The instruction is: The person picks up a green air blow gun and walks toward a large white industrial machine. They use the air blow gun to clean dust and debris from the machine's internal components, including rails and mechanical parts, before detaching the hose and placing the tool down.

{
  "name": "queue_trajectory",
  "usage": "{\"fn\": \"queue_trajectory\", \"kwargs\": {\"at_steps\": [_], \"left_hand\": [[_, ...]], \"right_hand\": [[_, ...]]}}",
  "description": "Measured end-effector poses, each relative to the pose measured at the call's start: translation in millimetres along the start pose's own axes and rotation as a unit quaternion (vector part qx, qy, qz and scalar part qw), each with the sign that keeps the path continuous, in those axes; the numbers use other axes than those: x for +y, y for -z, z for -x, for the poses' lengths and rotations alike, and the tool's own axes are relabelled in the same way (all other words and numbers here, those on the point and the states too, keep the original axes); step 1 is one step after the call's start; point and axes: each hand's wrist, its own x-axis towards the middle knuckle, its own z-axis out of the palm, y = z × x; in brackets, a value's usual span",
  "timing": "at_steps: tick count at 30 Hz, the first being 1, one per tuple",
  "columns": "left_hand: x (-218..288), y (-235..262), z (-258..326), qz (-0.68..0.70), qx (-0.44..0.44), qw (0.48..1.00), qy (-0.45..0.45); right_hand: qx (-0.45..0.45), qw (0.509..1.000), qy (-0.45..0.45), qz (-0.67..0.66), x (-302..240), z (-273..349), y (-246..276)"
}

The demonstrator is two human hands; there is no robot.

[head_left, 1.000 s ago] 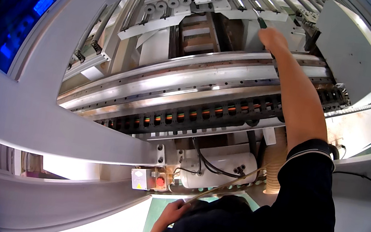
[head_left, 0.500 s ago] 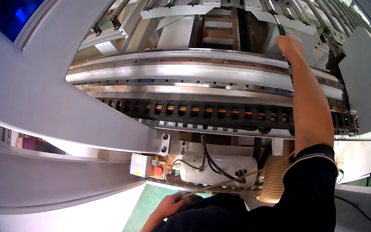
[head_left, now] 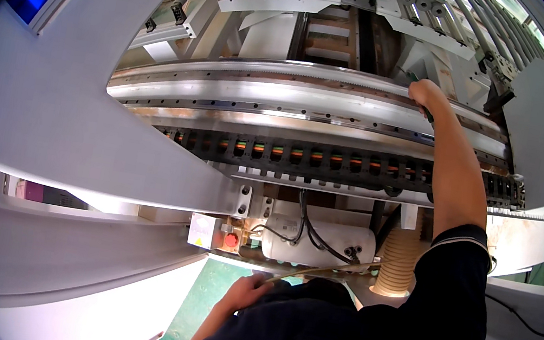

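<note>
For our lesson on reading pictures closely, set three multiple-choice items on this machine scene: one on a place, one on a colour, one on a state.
1. Where is the right hand?
A. up at the long metal rail
B. on the white tank
C. on the floor

2. What colour is the round button on the small box?
A. blue
B. red
C. yellow

3. How is the left hand?
A. flat and bare
B. closed around a thin hose
C. out of sight

Key: 1 A, the raised arm ends at the rail; 2 B, the button shows red; 3 B, the fingers curl around the hose.
</note>
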Motion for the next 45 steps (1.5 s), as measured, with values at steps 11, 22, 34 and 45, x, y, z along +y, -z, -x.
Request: {"fn": "queue_trajectory", "kwargs": {"at_steps": [11,22,34,45], "left_hand": [[-6.6,1.9,0.0,-0.002,-0.001,1.0,0.016],[-7.5,-5.8,5.0,0.019,-0.003,0.999,0.031],[19.6,-6.4,12.3,-0.004,-0.017,0.996,0.089],[37.9,-17.4,13.4,-0.037,-0.053,0.967,0.245]], "right_hand": [[-0.017,0.99,0.131,-0.053,-83.2,39.5,-40.9],[-0.049,0.988,0.141,0.031,-101.0,43.5,-64.3],[0.08,0.983,0.163,0.001,-107.3,21.3,-83.4],[0.051,0.987,0.139,-0.056,-98.4,-39.9,-85.8]]}}
